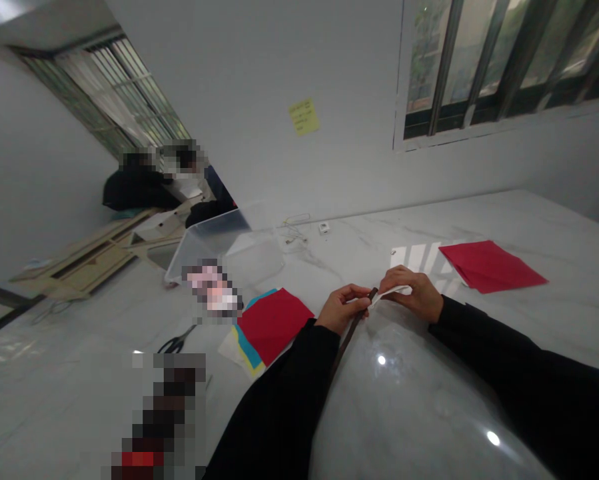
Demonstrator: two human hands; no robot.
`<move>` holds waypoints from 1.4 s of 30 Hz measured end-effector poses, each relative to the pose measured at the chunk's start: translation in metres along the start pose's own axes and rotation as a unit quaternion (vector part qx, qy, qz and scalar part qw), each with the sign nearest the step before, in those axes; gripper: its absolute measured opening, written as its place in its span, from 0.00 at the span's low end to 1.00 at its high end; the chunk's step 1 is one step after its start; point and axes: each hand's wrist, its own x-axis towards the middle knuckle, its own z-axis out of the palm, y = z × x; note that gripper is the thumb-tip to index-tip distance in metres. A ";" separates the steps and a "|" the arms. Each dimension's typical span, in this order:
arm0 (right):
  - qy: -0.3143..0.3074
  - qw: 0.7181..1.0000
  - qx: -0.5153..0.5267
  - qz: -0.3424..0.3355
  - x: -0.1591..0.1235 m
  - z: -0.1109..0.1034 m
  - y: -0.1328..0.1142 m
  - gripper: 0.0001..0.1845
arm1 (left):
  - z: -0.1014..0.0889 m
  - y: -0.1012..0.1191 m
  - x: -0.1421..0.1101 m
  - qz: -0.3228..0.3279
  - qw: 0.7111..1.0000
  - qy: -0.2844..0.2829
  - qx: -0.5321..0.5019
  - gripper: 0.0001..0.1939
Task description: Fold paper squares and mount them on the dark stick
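Observation:
My left hand (343, 308) is closed on a long, thin brown strip (350, 335), whose top end pokes out above the fingertips while its lower part runs down beside my left sleeve. Close by on the right, my right hand (419, 292) pinches a narrow white strip (392, 292). The white strip's left end meets the brown one near the left fingertips; whether they are joined cannot be made out. Left of my left hand lies a stack of coloured sheets, a red sheet (278, 327) on top, with a blue sheet (249, 347) and yellow edges beneath.
Folded red sheets (494, 267) lie at the right. Scissors (176, 344) rest at the left, near a clear plastic bin (194, 243) and a blurred-out pinkish item (212, 287). A small white box (324, 228) stands by the wall. Other people (139, 187) sit beyond.

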 end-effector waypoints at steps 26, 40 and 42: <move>-0.046 0.918 0.267 0.289 -0.005 0.004 0.011 0.17 | -0.001 -0.011 0.000 -0.009 0.999 -0.033 -0.029 0.23; 0.046 0.880 0.321 0.348 0.001 -0.015 0.023 0.18 | -0.003 -0.015 0.002 -0.024 0.999 -0.046 -0.001 0.28; 0.052 0.896 0.281 0.341 0.002 -0.015 0.021 0.24 | -0.004 -0.015 0.003 -0.024 0.999 -0.044 -0.002 0.28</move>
